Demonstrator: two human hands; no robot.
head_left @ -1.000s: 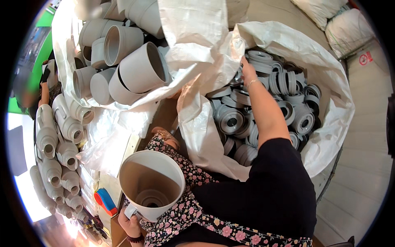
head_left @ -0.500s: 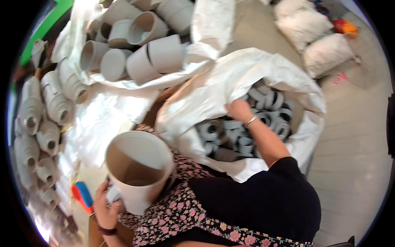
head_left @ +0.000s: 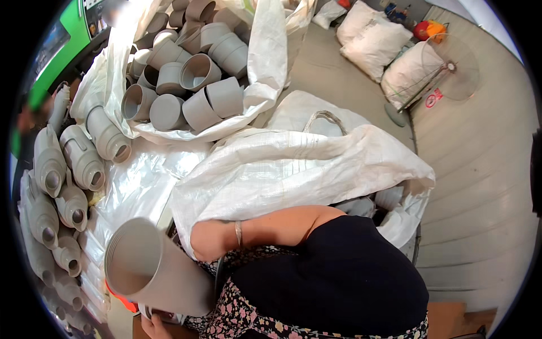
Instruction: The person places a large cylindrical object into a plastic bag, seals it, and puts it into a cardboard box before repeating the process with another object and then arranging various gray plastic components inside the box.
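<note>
A large grey plastic cylinder with a ridged, open mouth lies tilted across my lap. My left hand, partly cut off by the lower edge, has its fingers closed at a small pale grey plastic ring under the cylinder. My right hand is curled beside the cylinder's right wall, its fingertips turned down out of sight; whatever they hold is hidden. Past my right arm spreads a white woven sack, its side folded over. Grey ring-shaped fittings show at its right opening.
Another white sack holds several grey plastic cups at the back left. Grey bottle-shaped pipe parts are stacked along the left on clear plastic film. Full white sacks and a stand fan are at the far right.
My right hand has come out of the sack of fittings and moved left to the cylinder. The sack's side has folded over. The cylinder has tipped left, and my left hand sits lower.
</note>
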